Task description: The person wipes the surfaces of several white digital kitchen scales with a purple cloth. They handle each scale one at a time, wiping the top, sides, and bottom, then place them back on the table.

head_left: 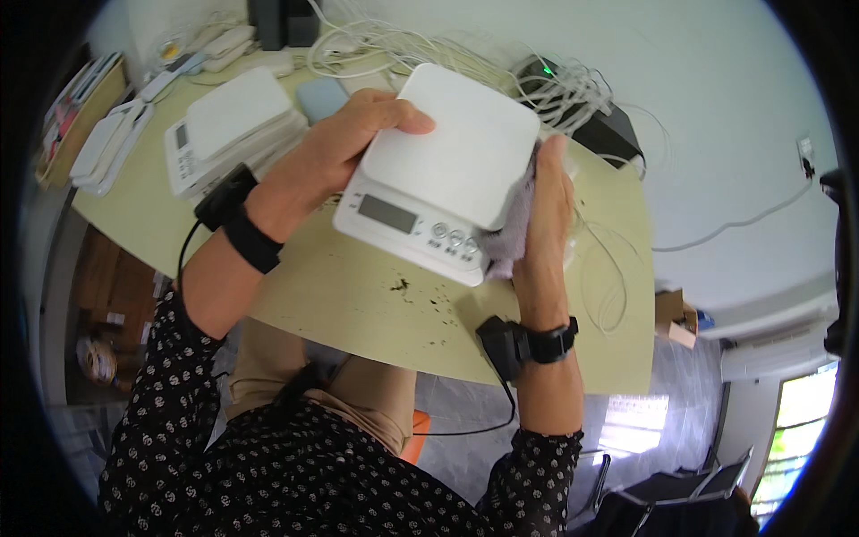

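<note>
A white digital kitchen scale (pixel 456 148) is lifted and tilted above the pale green table. My left hand (pixel 362 130) grips its left edge, thumb on the weighing plate and the other fingers hidden beneath. My right hand (pixel 548 201) is closed round a greyish-purple cloth (pixel 512 228), pressed against the scale's right side. The scale's dark display and its round buttons face me. Left of it, more white scales (pixel 237 121) are stacked on the table, close to my left forearm.
Dark crumbs (pixel 403 285) are scattered over the table (pixel 304 300). Tangled white cables (pixel 385 45) and a black box (pixel 611 134) lie along the back. A pale blue case (pixel 322 98) sits behind my left hand. A holder of papers (pixel 85 116) stands far left.
</note>
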Demonstrator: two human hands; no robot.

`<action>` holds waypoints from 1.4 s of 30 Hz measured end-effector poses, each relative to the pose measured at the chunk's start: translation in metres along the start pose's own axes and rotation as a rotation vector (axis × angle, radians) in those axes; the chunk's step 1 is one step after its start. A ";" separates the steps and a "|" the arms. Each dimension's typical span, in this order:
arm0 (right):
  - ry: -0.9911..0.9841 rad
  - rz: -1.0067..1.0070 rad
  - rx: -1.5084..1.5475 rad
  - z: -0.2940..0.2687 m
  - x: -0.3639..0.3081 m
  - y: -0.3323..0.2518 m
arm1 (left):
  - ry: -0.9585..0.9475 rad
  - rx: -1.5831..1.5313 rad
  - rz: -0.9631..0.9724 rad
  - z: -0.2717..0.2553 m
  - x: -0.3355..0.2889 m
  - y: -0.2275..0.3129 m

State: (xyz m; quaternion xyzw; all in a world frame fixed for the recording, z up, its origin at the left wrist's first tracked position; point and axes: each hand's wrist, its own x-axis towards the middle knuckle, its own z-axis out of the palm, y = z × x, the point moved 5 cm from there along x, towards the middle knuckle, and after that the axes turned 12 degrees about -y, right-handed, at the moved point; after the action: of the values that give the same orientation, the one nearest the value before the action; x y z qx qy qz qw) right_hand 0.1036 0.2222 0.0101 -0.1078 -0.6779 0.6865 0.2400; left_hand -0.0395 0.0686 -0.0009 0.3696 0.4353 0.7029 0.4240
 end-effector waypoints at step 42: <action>0.080 0.047 -0.014 -0.014 0.004 0.009 | -0.064 -0.108 -0.112 0.009 0.003 -0.011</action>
State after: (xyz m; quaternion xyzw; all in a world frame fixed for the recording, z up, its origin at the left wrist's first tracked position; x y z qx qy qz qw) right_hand 0.1054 0.2364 0.0013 -0.1529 -0.6697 0.6823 0.2502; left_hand -0.0296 0.0772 -0.0075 0.3435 0.4029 0.6885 0.4957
